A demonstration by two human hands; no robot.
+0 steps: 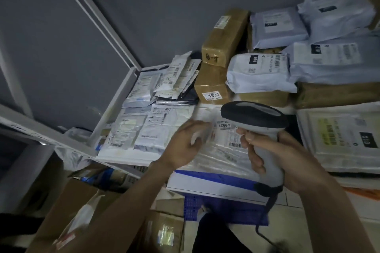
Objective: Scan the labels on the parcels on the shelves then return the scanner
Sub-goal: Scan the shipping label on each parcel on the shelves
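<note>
Partly hidden label (228,133) under spread left hand (185,144); right hand (287,158) wrapped around scanner (261,129).

- I see the right hand (287,160) wrapped round the handle of a white handheld barcode scanner with a dark grey head (255,117); black cable hangs from its base.
- Left hand (185,144), fingers extended, rests on a clear plastic-wrapped parcel with a white printed label (224,129).
- Scanner head sits just above that label.
- Brown taped carton marked "1834" (211,88) stands behind it on the white metal shelf (115,104).
</note>
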